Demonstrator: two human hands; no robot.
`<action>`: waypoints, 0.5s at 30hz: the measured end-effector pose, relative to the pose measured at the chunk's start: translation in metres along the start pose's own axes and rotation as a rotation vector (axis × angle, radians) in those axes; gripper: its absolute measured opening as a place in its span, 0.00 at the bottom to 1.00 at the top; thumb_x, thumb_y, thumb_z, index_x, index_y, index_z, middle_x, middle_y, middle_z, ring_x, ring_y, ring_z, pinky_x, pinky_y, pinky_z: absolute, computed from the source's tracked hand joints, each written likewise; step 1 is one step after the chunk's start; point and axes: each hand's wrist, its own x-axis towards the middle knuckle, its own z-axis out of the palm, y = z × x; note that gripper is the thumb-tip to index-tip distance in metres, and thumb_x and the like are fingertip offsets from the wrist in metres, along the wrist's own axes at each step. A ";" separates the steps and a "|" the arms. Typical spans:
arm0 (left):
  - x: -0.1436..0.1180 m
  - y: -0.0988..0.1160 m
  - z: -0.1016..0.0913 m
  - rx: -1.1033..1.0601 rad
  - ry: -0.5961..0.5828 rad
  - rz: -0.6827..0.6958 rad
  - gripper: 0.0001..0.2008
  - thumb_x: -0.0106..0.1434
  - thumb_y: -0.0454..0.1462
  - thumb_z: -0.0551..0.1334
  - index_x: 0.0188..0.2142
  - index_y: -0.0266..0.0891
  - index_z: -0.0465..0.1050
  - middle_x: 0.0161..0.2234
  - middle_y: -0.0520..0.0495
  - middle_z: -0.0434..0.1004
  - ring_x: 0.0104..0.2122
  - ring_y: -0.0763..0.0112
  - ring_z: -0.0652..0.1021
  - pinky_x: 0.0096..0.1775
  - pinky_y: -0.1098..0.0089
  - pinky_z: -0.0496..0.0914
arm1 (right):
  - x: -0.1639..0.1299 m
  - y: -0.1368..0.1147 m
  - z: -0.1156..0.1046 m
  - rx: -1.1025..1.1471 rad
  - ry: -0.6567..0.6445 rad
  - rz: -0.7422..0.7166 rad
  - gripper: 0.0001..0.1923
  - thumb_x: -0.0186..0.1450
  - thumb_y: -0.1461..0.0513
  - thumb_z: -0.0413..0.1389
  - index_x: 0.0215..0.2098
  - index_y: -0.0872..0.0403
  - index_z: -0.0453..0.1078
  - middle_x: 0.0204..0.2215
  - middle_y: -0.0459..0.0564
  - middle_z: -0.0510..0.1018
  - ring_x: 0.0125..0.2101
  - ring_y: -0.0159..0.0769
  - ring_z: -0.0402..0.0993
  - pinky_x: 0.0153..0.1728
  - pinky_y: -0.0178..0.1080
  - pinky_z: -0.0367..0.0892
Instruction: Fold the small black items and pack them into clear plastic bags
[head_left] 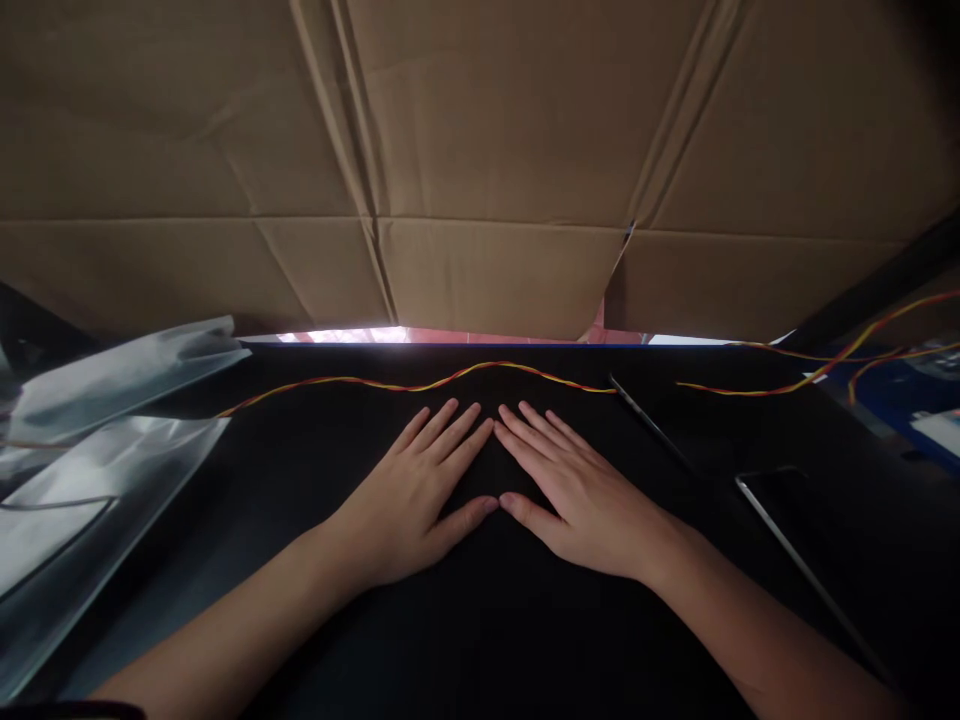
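Observation:
My left hand (420, 490) lies flat, palm down, on the black tabletop (480, 640), its fingers pointing away from me. Opposite it, my right hand (577, 490) rests the same way. The thumbs and index fingertips of both hands meet or nearly meet, framing a patch of bare table. Neither hand holds anything. Just beyond the fingertips runs a twisted red and yellow wire (442, 380). To the right of my right hand lies a thin dark object with a pale edge (649, 422), perhaps a phone, and a second, larger one (795, 545) sits nearer me.
Brown cardboard (495, 150) stands as a wall behind the table. Clear plastic bags (150, 470) lie at the left. More twisted wire (787, 390) reaches in from the right, beside a blue object (892, 400) that I cannot make out.

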 end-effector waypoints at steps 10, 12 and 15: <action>-0.001 0.002 0.000 -0.023 -0.008 -0.012 0.35 0.80 0.53 0.54 0.79 0.42 0.52 0.78 0.38 0.55 0.78 0.43 0.54 0.74 0.36 0.57 | -0.003 -0.002 -0.008 0.017 -0.093 0.029 0.43 0.80 0.42 0.49 0.82 0.56 0.47 0.81 0.52 0.45 0.81 0.49 0.36 0.79 0.61 0.43; 0.001 0.001 -0.002 -0.022 -0.028 -0.013 0.36 0.80 0.54 0.55 0.79 0.42 0.54 0.78 0.38 0.55 0.78 0.43 0.55 0.73 0.36 0.58 | -0.003 -0.001 -0.007 0.025 -0.085 0.029 0.43 0.80 0.42 0.48 0.82 0.56 0.47 0.81 0.52 0.45 0.81 0.49 0.37 0.79 0.61 0.42; 0.004 -0.012 -0.024 0.010 -0.050 -0.022 0.31 0.78 0.54 0.56 0.74 0.43 0.65 0.74 0.39 0.67 0.73 0.45 0.69 0.71 0.40 0.65 | -0.003 -0.001 -0.006 0.038 -0.063 0.028 0.42 0.79 0.42 0.50 0.81 0.54 0.49 0.81 0.52 0.47 0.80 0.50 0.38 0.79 0.61 0.42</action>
